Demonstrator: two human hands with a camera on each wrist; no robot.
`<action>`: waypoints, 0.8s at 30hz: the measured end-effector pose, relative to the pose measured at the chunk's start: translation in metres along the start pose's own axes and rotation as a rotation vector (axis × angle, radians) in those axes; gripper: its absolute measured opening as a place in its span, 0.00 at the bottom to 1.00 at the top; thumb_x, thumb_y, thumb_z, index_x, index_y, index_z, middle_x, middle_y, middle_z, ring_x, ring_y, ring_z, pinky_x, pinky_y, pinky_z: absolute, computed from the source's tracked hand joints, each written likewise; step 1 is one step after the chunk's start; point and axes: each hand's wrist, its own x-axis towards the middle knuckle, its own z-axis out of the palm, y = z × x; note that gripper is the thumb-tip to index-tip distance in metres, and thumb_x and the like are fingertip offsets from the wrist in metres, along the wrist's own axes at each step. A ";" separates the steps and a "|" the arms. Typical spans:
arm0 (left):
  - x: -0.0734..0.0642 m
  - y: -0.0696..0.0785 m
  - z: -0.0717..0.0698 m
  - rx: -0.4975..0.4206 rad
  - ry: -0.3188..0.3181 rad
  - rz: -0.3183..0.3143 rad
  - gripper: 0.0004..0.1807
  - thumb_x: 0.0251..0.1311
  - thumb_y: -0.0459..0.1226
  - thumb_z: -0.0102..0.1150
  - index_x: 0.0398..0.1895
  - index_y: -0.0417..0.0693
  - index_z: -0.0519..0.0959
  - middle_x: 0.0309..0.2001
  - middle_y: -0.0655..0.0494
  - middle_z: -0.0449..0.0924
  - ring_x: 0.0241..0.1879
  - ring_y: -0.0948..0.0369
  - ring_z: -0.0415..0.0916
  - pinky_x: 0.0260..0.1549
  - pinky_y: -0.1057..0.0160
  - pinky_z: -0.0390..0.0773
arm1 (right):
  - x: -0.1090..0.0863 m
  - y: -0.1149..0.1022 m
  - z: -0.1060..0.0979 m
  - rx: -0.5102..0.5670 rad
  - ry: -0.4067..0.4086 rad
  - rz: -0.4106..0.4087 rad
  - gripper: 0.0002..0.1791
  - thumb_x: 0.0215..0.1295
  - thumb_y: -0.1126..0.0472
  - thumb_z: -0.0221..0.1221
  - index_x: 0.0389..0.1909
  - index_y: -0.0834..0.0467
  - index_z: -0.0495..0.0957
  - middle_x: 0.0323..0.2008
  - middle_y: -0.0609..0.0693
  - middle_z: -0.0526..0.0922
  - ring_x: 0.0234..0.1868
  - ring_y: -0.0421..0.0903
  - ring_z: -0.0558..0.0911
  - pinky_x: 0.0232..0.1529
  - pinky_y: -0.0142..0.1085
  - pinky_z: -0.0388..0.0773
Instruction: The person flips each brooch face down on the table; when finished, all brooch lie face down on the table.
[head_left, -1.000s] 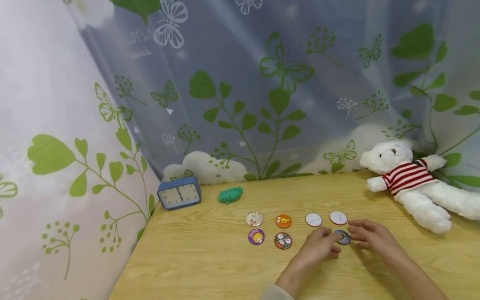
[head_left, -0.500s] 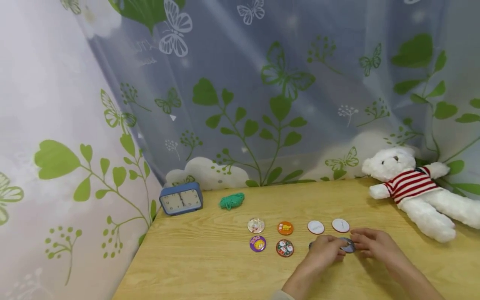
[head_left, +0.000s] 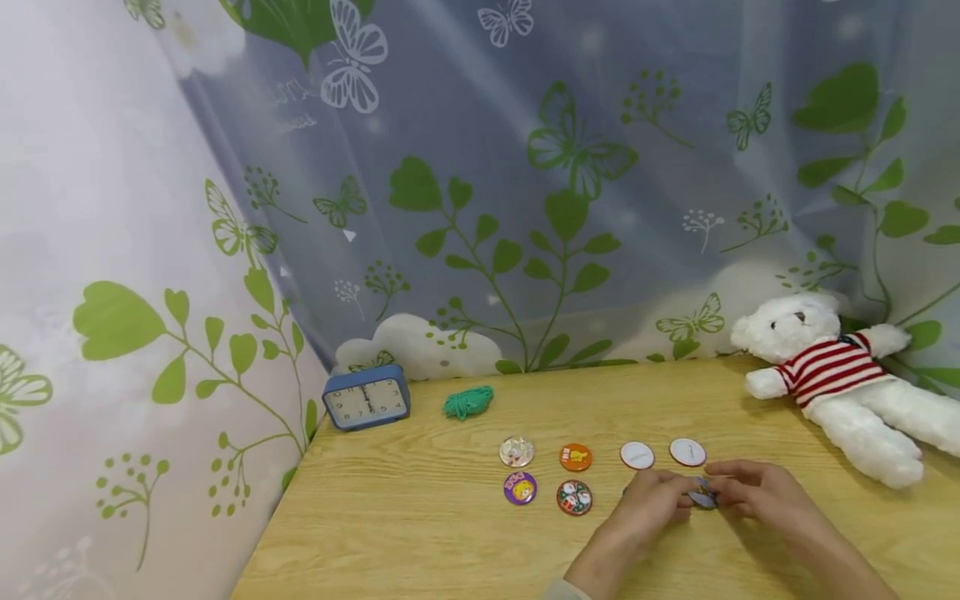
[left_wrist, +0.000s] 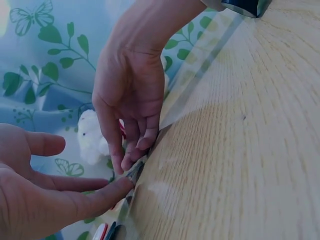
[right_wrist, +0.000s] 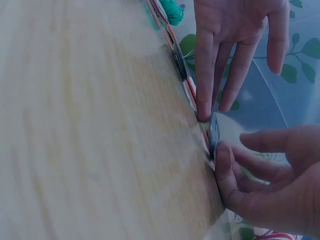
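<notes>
Both hands meet over a small round bluish-grey pin badge (head_left: 702, 497) at the near right of the light wooden counter (head_left: 420, 533), in the front row just below two round white badges (head_left: 637, 455) (head_left: 687, 452). The left hand (head_left: 654, 502) touches the badge's left edge with its fingertips (right_wrist: 204, 112); the right hand (head_left: 753, 489) pinches its right edge between thumb and forefinger, and the wrist views show the disc tipped up on edge off the counter. The hold rests only on the thin rim, so the likeliest failure is a slip: the smooth disc could snap flat or skid away, probably into the white badges just behind it. A wider sweep of the left hand could also disturb the red round badge with cartoon figures (head_left: 574, 497) nearby. Well apart and at little risk lie the purple badge (head_left: 520, 488), orange badge (head_left: 575, 457), clear glittery badge (head_left: 517, 452), green yarn bundle (head_left: 468, 402), blue rectangular clock (head_left: 366, 397) and white teddy bear in a striped shirt (head_left: 832, 375).
</notes>
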 end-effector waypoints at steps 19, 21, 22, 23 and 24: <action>0.000 0.002 -0.002 -0.004 0.026 -0.001 0.13 0.68 0.35 0.60 0.45 0.32 0.84 0.40 0.50 0.79 0.44 0.54 0.76 0.51 0.46 0.85 | -0.003 0.005 -0.015 0.147 -0.048 0.029 0.24 0.78 0.66 0.54 0.61 0.85 0.67 0.41 0.48 0.89 0.37 0.41 0.88 0.40 0.38 0.89; -0.001 0.002 -0.001 0.020 0.037 0.003 0.13 0.68 0.36 0.61 0.44 0.32 0.84 0.40 0.50 0.78 0.44 0.53 0.77 0.51 0.46 0.85 | -0.004 0.004 -0.015 0.157 -0.056 0.036 0.25 0.78 0.66 0.55 0.62 0.85 0.67 0.40 0.49 0.90 0.37 0.41 0.89 0.40 0.38 0.89; -0.001 0.002 -0.001 0.022 0.040 0.005 0.13 0.68 0.36 0.61 0.43 0.32 0.84 0.40 0.49 0.78 0.45 0.53 0.77 0.51 0.46 0.85 | -0.004 0.004 -0.015 0.161 -0.058 0.039 0.25 0.78 0.65 0.55 0.62 0.85 0.67 0.40 0.50 0.90 0.37 0.42 0.89 0.40 0.38 0.89; -0.001 0.002 0.000 0.023 0.042 0.006 0.13 0.67 0.36 0.61 0.43 0.32 0.85 0.40 0.49 0.78 0.45 0.53 0.77 0.51 0.45 0.85 | -0.004 0.003 -0.015 0.162 -0.061 0.043 0.25 0.78 0.65 0.55 0.62 0.84 0.67 0.40 0.50 0.90 0.37 0.42 0.89 0.40 0.38 0.89; -0.001 0.002 0.000 0.026 0.042 0.010 0.12 0.67 0.36 0.61 0.42 0.32 0.85 0.40 0.50 0.78 0.45 0.53 0.77 0.51 0.45 0.85 | -0.005 0.003 -0.015 0.161 -0.065 0.040 0.26 0.78 0.65 0.55 0.62 0.84 0.67 0.40 0.50 0.90 0.37 0.42 0.89 0.40 0.38 0.89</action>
